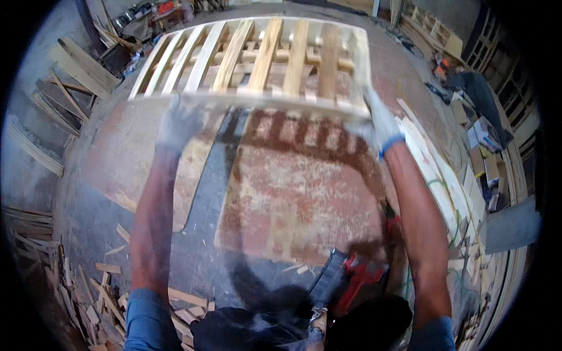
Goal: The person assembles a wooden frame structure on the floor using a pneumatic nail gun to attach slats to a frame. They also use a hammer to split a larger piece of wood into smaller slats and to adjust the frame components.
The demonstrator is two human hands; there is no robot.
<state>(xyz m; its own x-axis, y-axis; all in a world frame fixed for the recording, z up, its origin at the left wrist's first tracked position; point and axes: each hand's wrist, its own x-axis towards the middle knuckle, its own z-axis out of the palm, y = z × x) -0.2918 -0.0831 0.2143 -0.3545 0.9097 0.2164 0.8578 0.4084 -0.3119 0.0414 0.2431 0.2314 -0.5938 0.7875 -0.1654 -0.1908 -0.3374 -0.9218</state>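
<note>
2 gloved hands have the wooden pallet (252, 58) up off the floor, tilted away. Left hand (175, 120) is blurry, so can't tell how its fingers sit on the near rail; right hand (377, 120) has fingers curled tight around the corner. If either glove slips, I reckon it drops onto the red nail gun (354, 278) below.

Worn concrete floor (281, 193) bears scattered wood offcuts (88, 298), perhaps planks (433, 169).
</note>
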